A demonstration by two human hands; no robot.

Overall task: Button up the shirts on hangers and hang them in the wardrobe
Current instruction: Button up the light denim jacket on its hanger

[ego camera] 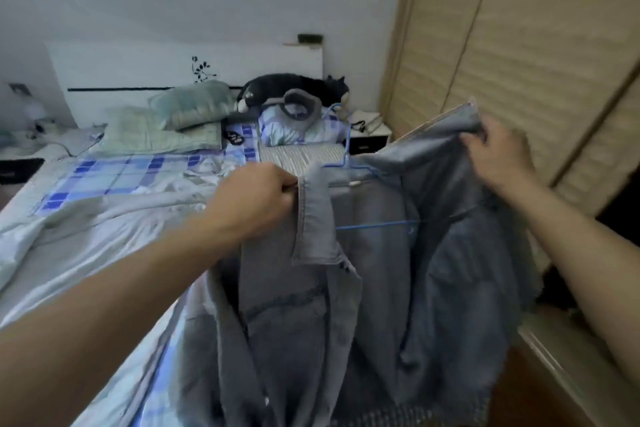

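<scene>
A grey-blue denim shirt (311,305) hangs open on a blue wire hanger (375,225), held up in the air above the bed's edge. My left hand (258,199) grips the left side of the collar, where the fabric folds over the hanger's shoulder. My right hand (498,152) pinches the other side of the collar and lifts that front panel up and to the right. The hanger's hook (341,128) sticks up between my hands. The shirt's front is unbuttoned.
The bed (104,218) with a blue checked sheet, pillows and rumpled covers lies to the left. A dark plush cat (298,87) and a padded jacket (298,121) lie at its head. Closed wardrobe sliding doors (519,45) stand on the right, a nightstand (370,139) beside them.
</scene>
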